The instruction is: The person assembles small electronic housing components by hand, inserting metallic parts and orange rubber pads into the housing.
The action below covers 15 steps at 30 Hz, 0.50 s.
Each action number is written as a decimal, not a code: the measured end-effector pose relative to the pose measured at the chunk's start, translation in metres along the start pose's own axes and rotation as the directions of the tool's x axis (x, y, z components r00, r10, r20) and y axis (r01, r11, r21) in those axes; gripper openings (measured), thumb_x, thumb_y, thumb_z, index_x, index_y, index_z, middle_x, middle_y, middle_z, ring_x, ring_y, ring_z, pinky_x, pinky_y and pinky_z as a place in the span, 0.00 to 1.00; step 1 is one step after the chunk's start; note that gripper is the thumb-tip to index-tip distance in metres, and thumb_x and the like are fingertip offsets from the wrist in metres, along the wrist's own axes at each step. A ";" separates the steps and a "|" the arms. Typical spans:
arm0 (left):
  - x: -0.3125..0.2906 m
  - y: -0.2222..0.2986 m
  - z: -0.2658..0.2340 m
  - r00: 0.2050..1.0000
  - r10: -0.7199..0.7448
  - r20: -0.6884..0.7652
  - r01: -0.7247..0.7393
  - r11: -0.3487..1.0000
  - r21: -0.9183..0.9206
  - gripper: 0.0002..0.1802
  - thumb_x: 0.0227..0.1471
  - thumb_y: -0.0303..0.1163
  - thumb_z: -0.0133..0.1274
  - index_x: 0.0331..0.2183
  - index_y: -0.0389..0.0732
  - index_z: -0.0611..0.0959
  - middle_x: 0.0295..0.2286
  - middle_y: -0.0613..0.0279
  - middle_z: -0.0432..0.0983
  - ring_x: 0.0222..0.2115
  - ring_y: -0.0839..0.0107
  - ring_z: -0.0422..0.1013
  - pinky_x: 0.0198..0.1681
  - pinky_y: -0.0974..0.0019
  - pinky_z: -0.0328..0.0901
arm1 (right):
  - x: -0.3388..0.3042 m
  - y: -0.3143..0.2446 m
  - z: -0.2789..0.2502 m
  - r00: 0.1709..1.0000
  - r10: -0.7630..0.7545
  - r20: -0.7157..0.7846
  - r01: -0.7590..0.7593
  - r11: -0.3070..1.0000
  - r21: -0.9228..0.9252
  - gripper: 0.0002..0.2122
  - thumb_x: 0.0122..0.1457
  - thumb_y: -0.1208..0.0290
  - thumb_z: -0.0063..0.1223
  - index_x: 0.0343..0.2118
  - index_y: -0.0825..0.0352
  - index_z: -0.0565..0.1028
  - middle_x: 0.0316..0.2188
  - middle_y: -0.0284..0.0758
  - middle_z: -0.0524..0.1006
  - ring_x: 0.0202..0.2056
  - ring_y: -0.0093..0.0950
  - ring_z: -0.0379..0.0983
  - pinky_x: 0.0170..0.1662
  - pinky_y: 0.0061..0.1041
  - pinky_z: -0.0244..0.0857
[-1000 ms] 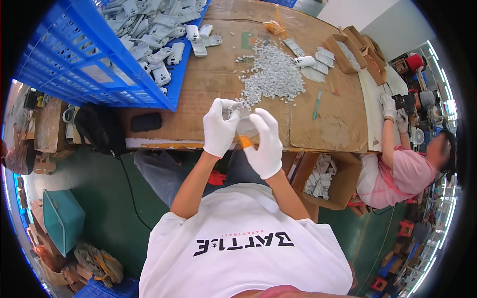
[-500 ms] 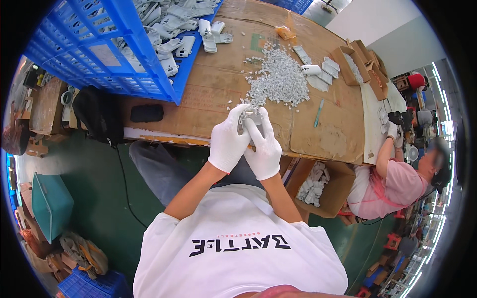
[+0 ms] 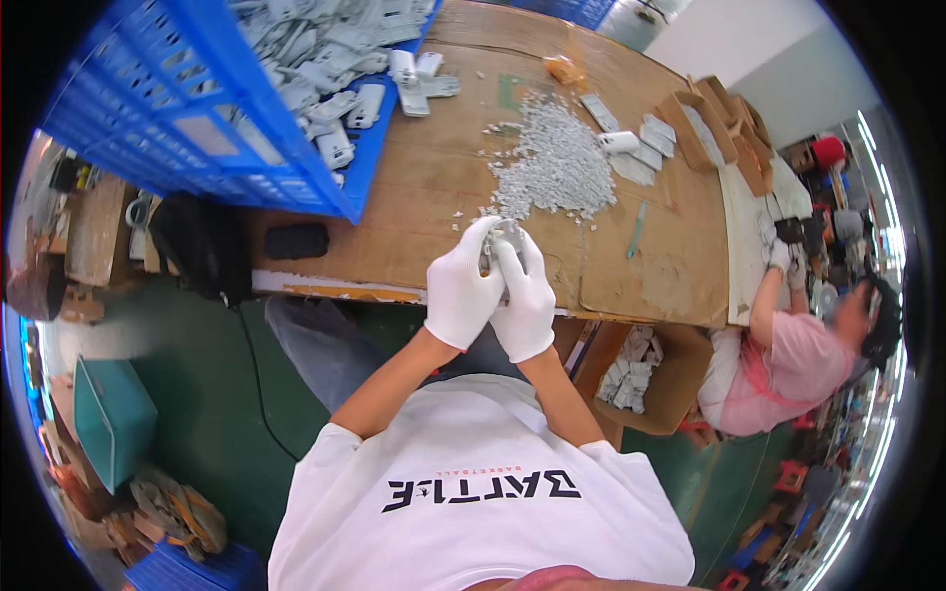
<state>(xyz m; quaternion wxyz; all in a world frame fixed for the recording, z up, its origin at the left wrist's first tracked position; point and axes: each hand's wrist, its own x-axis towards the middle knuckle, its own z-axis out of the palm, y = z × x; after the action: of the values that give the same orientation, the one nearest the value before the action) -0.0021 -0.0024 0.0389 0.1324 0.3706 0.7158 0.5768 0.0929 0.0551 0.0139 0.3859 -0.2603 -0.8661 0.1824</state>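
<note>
Left hand [image 3: 461,288] and right hand [image 3: 524,307]: both grips pinched the grey housing [image 3: 508,232]. Likely light, stiff, slick plastic; side edges seemed the best hold.

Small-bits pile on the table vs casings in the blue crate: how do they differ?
Size: the pile is made of tiny bits; the casings are far larger pieces.
Support: the pile lies loose on the cardboard-covered table; the casings are heaped in the blue crate.
Place: the pile is just beyond the right hand; the casings are off to its left.
Shared: both are whitish and jumbled.
</note>
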 end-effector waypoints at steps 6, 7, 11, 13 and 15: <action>0.096 -0.036 0.004 0.979 0.198 -0.050 -0.181 0.955 0.234 0.20 0.50 0.29 0.55 0.46 0.37 0.81 0.45 0.46 0.78 0.44 0.53 0.76 0.48 0.57 0.71 | 0.032 0.123 -0.079 0.933 0.221 -0.283 -0.288 0.931 -0.225 0.20 0.47 0.79 0.57 0.47 0.64 0.73 0.45 0.43 0.72 0.48 0.41 0.71 0.53 0.36 0.67; 0.127 -0.063 0.001 0.927 0.339 -0.161 -0.218 0.835 0.506 0.21 0.51 0.32 0.56 0.48 0.40 0.79 0.44 0.48 0.76 0.43 0.52 0.75 0.46 0.55 0.71 | 0.039 0.174 -0.099 0.873 0.335 -0.354 -0.437 0.859 -0.265 0.19 0.50 0.78 0.56 0.47 0.66 0.72 0.44 0.44 0.72 0.47 0.43 0.72 0.52 0.38 0.67; 0.225 -0.095 0.013 0.950 -0.064 -0.305 0.298 0.473 0.829 0.21 0.51 0.48 0.60 0.42 0.44 0.79 0.41 0.48 0.76 0.40 0.50 0.75 0.42 0.48 0.70 | 0.045 0.342 -0.189 0.742 0.526 -0.416 -0.660 0.468 -0.588 0.22 0.52 0.64 0.59 0.50 0.64 0.68 0.44 0.48 0.74 0.43 0.48 0.75 0.47 0.46 0.69; 0.256 -0.112 0.022 0.960 0.058 -0.275 0.243 0.322 0.915 0.22 0.51 0.49 0.60 0.42 0.45 0.80 0.39 0.49 0.76 0.40 0.50 0.75 0.38 0.46 0.71 | 0.045 0.387 -0.217 0.709 0.617 -0.343 -0.641 0.360 -0.678 0.22 0.52 0.64 0.61 0.50 0.63 0.70 0.47 0.47 0.74 0.47 0.47 0.73 0.50 0.45 0.68; 0.276 -0.135 0.010 0.940 0.066 -0.335 0.299 0.319 0.899 0.24 0.51 0.49 0.60 0.43 0.44 0.77 0.37 0.51 0.78 0.39 0.48 0.77 0.37 0.46 0.72 | 0.059 0.358 -0.199 0.860 0.423 -0.287 -0.435 0.310 -0.845 0.21 0.52 0.65 0.60 0.48 0.65 0.72 0.48 0.46 0.73 0.51 0.46 0.70 0.53 0.43 0.66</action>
<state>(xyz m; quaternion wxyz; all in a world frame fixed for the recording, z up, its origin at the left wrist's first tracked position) -0.2378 0.1851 -0.0234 -0.1795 0.2288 0.9522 0.0938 0.3223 0.3987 -0.0109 0.1327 -0.6434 -0.7253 -0.2058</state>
